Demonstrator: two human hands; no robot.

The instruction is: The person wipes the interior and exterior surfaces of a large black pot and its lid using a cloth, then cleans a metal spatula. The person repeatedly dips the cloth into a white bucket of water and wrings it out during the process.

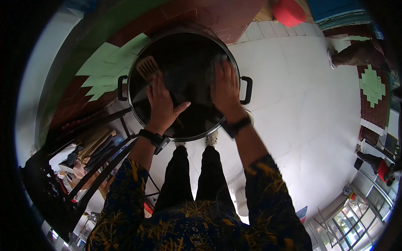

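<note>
A large round black pan (pixel 188 106) with a shiny metal rim and two black side handles is before me. My left hand (pixel 162 105) is over its left half, palm down and thumb spread. Its fingertips meet a brown slotted spatula (pixel 147 67); part of what seems to be the handle shows below the hand. Whether the fingers press on the spatula or only overlap it is unclear. Toward the right rim, my right hand (pixel 225 89) lies flat over a grey cloth or scouring pad (pixel 212 70), blurred at the fingertips. Both wrists wear black bands.
A dark metal rack (pixel 105 169) with piled items stands at my left. Green and brown tiled wall (pixel 116 56) runs behind the pan. A red bowl or basin (pixel 289 13) sits farther back. Across the pale floor (pixel 282 109), two people are at the right edge. A white bucket (pixel 241 200) stands near my legs.
</note>
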